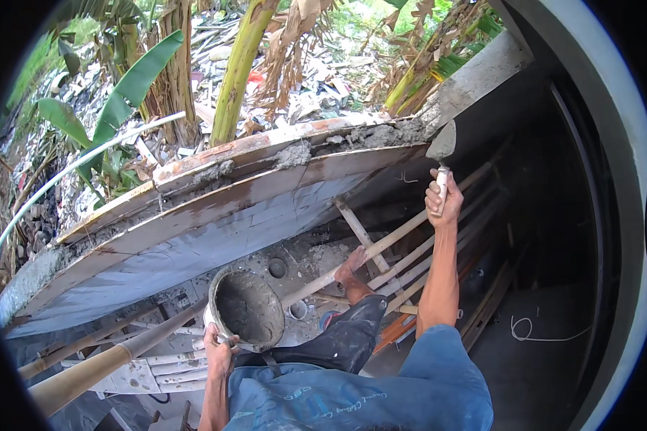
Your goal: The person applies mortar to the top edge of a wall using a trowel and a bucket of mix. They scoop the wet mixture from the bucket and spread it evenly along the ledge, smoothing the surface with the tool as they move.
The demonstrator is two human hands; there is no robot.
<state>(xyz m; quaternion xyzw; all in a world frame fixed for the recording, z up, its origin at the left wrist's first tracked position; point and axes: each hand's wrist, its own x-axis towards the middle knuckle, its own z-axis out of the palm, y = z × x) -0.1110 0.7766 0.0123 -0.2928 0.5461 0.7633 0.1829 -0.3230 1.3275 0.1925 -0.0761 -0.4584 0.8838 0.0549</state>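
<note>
My right hand (pixel 447 200) is wrapped round the pale handle of a pointed trowel (pixel 442 144). The arm is stretched forward, and the blade points up close to the far right end of the wall top. With my left hand (pixel 221 350) I grip the rim of a bucket (pixel 273 281) tilted against my waist. Grey wet mortar (pixel 241 305) lies inside it. Ahead runs a low wall (pixel 216 215) with a smooth pale inner face. Rough mortar (pixel 292 154) sits in patches along its top, between two thin edge strips.
Thick bamboo poles (pixel 86 373) cross below me, and my bare foot (pixel 351 267) rests against one. A concrete beam (pixel 474 79) meets the wall at the right, beside a dark wall (pixel 553 302). Beyond stand banana plants (pixel 241 68) over rubble, with a bent white pipe (pixel 72 167) at the left.
</note>
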